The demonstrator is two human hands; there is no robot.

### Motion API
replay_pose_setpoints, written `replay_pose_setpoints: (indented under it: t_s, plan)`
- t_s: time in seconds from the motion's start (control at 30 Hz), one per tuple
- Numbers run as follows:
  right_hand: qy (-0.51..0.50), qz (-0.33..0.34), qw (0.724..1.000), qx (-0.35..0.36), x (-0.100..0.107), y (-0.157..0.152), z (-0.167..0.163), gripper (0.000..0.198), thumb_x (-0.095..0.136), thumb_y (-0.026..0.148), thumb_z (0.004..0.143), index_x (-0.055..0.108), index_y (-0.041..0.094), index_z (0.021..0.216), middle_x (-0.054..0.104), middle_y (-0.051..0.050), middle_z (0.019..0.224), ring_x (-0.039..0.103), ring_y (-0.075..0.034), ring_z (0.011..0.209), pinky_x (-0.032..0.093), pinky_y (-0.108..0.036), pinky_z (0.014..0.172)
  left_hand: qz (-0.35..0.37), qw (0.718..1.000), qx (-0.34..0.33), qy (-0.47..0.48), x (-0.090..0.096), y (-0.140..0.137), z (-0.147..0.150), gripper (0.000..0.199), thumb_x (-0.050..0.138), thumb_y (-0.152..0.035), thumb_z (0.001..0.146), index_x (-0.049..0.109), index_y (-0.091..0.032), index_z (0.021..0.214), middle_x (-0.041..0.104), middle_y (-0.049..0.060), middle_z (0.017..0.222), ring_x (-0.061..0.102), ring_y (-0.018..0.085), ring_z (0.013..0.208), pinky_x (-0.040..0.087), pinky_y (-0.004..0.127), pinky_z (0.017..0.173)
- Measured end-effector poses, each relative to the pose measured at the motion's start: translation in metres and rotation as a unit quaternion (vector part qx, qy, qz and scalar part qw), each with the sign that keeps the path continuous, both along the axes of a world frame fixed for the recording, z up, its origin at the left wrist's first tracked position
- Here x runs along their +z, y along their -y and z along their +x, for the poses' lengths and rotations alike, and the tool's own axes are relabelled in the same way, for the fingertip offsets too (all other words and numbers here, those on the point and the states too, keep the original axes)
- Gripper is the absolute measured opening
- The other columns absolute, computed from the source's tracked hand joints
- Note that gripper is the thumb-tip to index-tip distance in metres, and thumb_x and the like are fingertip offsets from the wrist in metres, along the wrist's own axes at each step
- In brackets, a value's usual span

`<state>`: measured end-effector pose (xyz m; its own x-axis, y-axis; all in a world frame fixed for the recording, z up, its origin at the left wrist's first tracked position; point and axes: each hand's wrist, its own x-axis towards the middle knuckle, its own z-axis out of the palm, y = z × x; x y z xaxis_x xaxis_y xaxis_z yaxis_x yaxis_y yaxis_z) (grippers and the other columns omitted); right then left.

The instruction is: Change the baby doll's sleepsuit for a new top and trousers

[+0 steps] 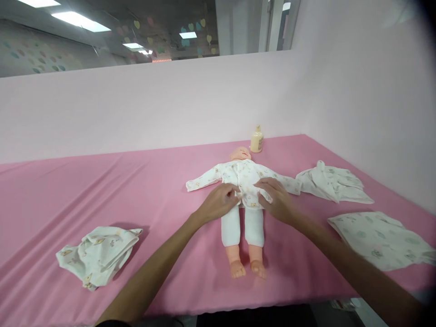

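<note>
**Two hands at the front of a doll's shirt**

A baby doll [234, 263] lies on its back on a pink sheet [163, 281], head toward 12 o'clock, bare feet at 6, in white trousers [254, 227] and a printed long-sleeved shirt [250, 175]. The left hand [220, 201], at the shirt's lower front, has thumb and fingers drawn narrowly together; whether cloth is caught there, I cannot tell. The right hand [277, 200] pinches a fold of the shirt opposite.

From the doll, a pump bottle [256, 141] stands just past 12, a crumpled white garment [335, 182] lies near 3 beside a sleeve end, a green-printed garment [378, 240] toward 4, and a bear-printed garment [100, 254] at 8.
</note>
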<state>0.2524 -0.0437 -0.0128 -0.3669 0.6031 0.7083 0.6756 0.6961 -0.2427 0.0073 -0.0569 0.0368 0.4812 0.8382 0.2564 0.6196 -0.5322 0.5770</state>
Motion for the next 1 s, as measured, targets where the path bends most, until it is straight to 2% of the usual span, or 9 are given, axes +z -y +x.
replay_pose_setpoints:
  t_s: [0.07,0.2,0.3,0.4,0.57,0.67,0.77,0.9,1.0]
  plan:
    - [-0.024,-0.041,0.999,-0.016,0.009,-0.016,-0.01,0.027,0.045,0.026,0.098,0.063,0.019,0.118,0.067,-0.011,0.117,0.06,-0.025,0.115,0.047,-0.045,0.102,-0.001,0.998,0.046,0.041,0.002,-0.017,0.004,0.037,0.046,-0.05,0.098,0.063,-0.02,0.112,0.064,0.005,0.103,0.058,0.018,0.095,0.045,0.032,0.085]
    - [-0.003,-0.118,0.992,-0.033,0.023,-0.061,-0.032,0.04,0.04,0.031,0.101,0.058,0.016,0.132,0.061,-0.013,0.138,0.055,-0.026,0.128,0.042,-0.044,0.109,0.056,0.991,0.121,0.031,-0.005,-0.061,0.014,0.035,0.044,-0.034,0.099,0.06,-0.017,0.125,0.059,0.01,0.127,0.052,0.023,0.121,0.041,0.038,0.105]
    - [0.07,-0.132,0.989,-0.013,0.029,-0.09,-0.043,0.039,0.035,0.03,0.103,0.063,0.016,0.126,0.065,-0.012,0.133,0.057,-0.024,0.125,0.043,-0.04,0.106,0.065,0.988,0.139,-0.011,-0.011,-0.091,0.019,0.035,0.037,-0.027,0.099,0.062,-0.017,0.122,0.059,0.011,0.131,0.049,0.024,0.127,0.036,0.041,0.112]
    - [0.117,-0.122,0.985,-0.03,0.028,-0.105,-0.049,0.037,0.035,0.029,0.104,0.067,0.019,0.118,0.068,-0.01,0.127,0.06,-0.024,0.121,0.044,-0.039,0.102,0.052,0.986,0.147,-0.052,-0.016,-0.108,0.021,0.037,0.036,-0.024,0.098,0.063,-0.02,0.123,0.058,0.008,0.136,0.048,0.027,0.129,0.035,0.046,0.113]
    - [0.131,-0.051,0.988,-0.062,0.018,-0.097,-0.05,0.038,0.036,0.03,0.105,0.066,0.021,0.126,0.063,-0.008,0.138,0.054,-0.025,0.13,0.04,-0.042,0.107,0.044,0.987,0.151,-0.04,-0.023,-0.112,0.017,0.043,0.04,-0.023,0.095,0.06,-0.024,0.132,0.058,0.004,0.139,0.046,0.027,0.133,0.032,0.048,0.115]
    - [0.113,-0.041,0.99,-0.074,0.014,-0.087,-0.051,0.042,0.034,0.033,0.105,0.063,0.02,0.133,0.061,-0.008,0.141,0.053,-0.027,0.131,0.04,-0.044,0.108,0.051,0.987,0.15,-0.037,-0.025,-0.109,0.016,0.044,0.038,-0.023,0.096,0.06,-0.025,0.133,0.057,0.004,0.14,0.046,0.026,0.133,0.032,0.048,0.115]
    - [0.094,-0.052,0.992,-0.071,0.011,-0.081,-0.055,0.046,0.032,0.034,0.106,0.056,0.018,0.142,0.056,-0.009,0.147,0.051,-0.026,0.134,0.038,-0.044,0.111,0.063,0.983,0.158,-0.066,-0.024,-0.107,0.017,0.042,0.034,-0.024,0.097,0.063,-0.025,0.128,0.058,0.004,0.139,0.046,0.028,0.133,0.033,0.05,0.113]
    - [0.1,-0.089,0.989,-0.056,0.007,-0.079,-0.059,0.049,0.03,0.037,0.106,0.055,0.019,0.144,0.05,-0.007,0.153,0.042,-0.026,0.143,0.033,-0.045,0.117,0.042,0.98,0.176,-0.088,-0.023,-0.106,0.016,0.045,0.031,-0.032,0.101,0.056,-0.026,0.138,0.051,0.006,0.148,0.042,0.03,0.138,0.031,0.052,0.115]
    - [0.11,-0.132,0.984,-0.053,0.006,-0.077,-0.06,0.054,0.028,0.04,0.106,0.048,0.018,0.15,0.04,-0.007,0.159,0.033,-0.029,0.149,0.029,-0.049,0.119,0.024,0.982,0.17,-0.077,-0.022,-0.106,0.013,0.047,0.028,-0.032,0.102,0.055,-0.023,0.139,0.048,0.008,0.152,0.04,0.029,0.142,0.029,0.052,0.117]
